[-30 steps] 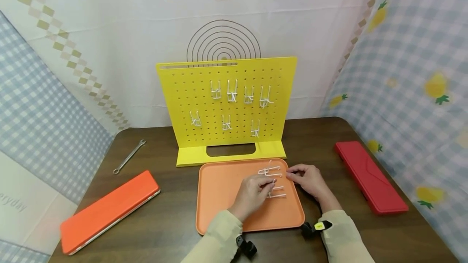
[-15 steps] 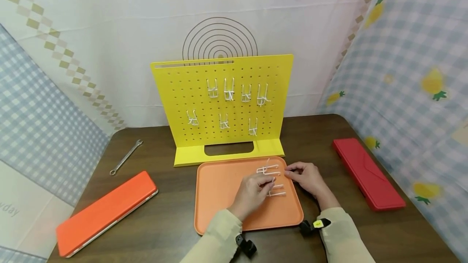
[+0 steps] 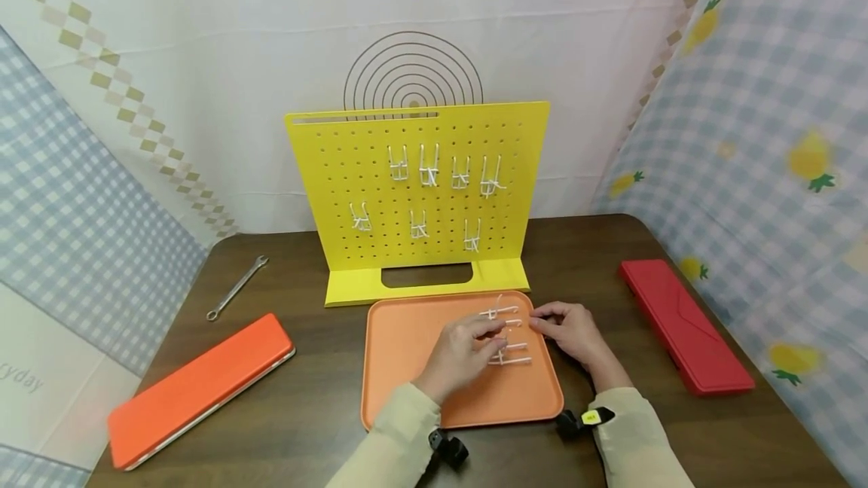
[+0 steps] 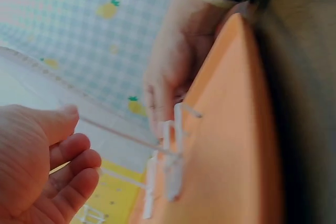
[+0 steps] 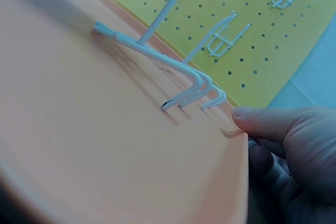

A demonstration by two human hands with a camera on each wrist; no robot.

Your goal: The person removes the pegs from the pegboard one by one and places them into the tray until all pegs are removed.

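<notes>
Two white wire pegboard hooks, a far one (image 3: 498,313) and a near one (image 3: 513,361), lie on the right part of an orange tray (image 3: 403,341), a prong of each pointing up. My left hand (image 3: 452,356) is over them, thumb and fingers apart around the near hook's raised prong; in the left wrist view the prong's tip passes close to the thumb, and I cannot tell whether they touch. At the tray's right edge, my right hand (image 3: 573,333) pinches the rim, its thumb (image 5: 262,120) on top and the fingers partly hidden below.
Behind the tray stands a yellow pegboard (image 3: 339,164) with several white hooks on it. On the table's left are an orange case (image 3: 203,390) and a wrench (image 3: 237,288). A red case (image 3: 685,326) lies at the right.
My left hand has loosened its pinch on the near hook's prong and moved slightly left, thumb and fingers parting. The right hand stays at the tray's rim.
</notes>
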